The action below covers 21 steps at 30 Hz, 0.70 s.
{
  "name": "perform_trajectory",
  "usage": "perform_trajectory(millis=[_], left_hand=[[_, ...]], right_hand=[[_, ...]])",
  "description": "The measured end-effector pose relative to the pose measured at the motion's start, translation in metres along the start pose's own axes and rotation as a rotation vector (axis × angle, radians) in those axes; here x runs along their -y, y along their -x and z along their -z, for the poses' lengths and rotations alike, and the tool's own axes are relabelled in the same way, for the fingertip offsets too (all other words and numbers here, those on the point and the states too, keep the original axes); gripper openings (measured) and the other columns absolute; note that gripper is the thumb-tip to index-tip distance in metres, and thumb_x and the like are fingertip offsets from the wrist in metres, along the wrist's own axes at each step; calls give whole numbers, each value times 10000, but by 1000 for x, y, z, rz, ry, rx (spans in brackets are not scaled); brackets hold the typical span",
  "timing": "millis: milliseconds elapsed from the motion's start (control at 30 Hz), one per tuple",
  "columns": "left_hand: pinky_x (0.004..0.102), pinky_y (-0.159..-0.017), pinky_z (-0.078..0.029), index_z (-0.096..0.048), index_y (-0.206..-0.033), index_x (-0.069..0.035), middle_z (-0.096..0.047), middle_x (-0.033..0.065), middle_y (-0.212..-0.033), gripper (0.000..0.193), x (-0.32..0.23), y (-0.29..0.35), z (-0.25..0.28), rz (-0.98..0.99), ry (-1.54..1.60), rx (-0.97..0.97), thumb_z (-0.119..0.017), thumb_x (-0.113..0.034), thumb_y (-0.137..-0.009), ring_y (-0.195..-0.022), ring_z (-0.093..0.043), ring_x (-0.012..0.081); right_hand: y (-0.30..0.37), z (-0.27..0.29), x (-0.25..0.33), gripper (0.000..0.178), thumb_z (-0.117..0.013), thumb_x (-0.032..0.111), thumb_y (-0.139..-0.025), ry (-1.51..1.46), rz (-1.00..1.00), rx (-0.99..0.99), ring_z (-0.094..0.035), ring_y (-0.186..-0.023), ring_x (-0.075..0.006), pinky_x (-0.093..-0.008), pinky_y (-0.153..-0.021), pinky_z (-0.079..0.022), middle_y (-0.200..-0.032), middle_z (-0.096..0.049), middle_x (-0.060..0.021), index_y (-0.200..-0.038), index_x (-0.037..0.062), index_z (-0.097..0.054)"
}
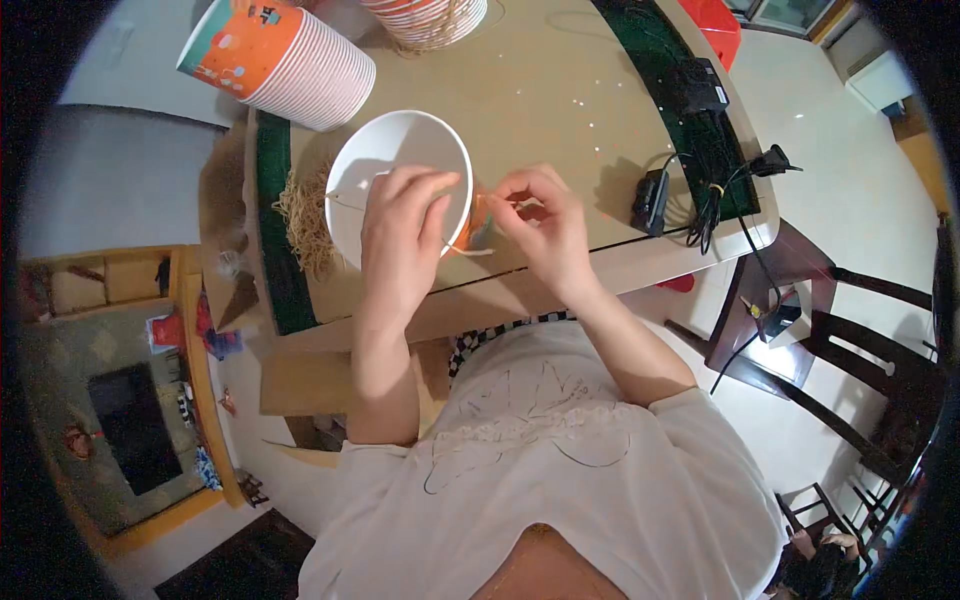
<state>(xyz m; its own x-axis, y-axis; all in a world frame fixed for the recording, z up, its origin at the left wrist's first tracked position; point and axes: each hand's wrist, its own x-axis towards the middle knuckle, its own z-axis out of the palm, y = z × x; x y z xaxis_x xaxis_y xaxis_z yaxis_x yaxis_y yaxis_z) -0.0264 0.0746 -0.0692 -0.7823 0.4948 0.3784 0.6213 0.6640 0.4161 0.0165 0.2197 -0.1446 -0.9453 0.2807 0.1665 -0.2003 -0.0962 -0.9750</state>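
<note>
A large white-lined paper cup (pixel 400 140) with an orange printed outside lies tilted near the table's front edge, its wide mouth facing up toward me. My left hand (pixel 403 235) lies across its mouth with the fingers curled. A thin tan string (pixel 470 252) runs from the cup's left rim under that hand, and its loose end comes out on the right. Just right of the cup, my right hand (pixel 545 220) pinches thumb and forefinger together at the cup's orange side. What sits between those fingertips is too small to make out.
Left of the cup lies a tangled heap of tan strings (pixel 308 220). Stacked orange cups (pixel 300 70) lean behind it, with another cup stack (pixel 430 20) farther back. On the right are a black adapter (pixel 650 200), coiled cables (pixel 712 200) and a dark wooden chair (pixel 860 350).
</note>
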Motion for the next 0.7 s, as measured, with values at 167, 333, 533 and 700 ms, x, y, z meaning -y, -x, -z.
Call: perform_trajectory(millis=[167, 333, 533, 700], left_hand=[[378, -813, -439, -639, -969, -44, -592, 89, -953, 227, 3, -5, -3, 42, 56, 90, -634, 9, -748, -911, -548, 292], [382, -796, -441, -642, -939, -44, -595, 88, -917, 209, 5, -4, -5, 39, 57, 86, -643, 6, -735, -903, -549, 292], [376, -717, -451, -576, -870, -21, -590, 117, -826, 90, 5, -3, -2, 84, 121, 62, -616, -12, -790, -817, -574, 304], [368, -633, -456, -512, -885, -12, -586, 148, -788, 64, 5, 0, -5, 135, 267, -11, -565, -41, -867, -711, -586, 328]], right_hand=[[-6, -2, -4, 68, -651, 44, -823, 24, 25, 11, -572, -796, -90, -204, -635, -466, -940, -544, -31, -877, 28, -611], [-8, -5, -1, 68, -647, 51, -831, 24, 1, 51, -573, -806, -92, -211, -639, -470, -930, -542, -32, -884, 26, -613], [-11, -6, 5, 88, -655, 45, -805, 76, 115, 72, -600, -758, -170, -264, -617, -497, -900, -580, -88, -887, 24, -635], [-34, 7, 39, 152, -662, 83, -789, 390, 255, 216, -638, -798, -275, -344, -656, -514, -1029, -592, -125, -934, 45, -641]])
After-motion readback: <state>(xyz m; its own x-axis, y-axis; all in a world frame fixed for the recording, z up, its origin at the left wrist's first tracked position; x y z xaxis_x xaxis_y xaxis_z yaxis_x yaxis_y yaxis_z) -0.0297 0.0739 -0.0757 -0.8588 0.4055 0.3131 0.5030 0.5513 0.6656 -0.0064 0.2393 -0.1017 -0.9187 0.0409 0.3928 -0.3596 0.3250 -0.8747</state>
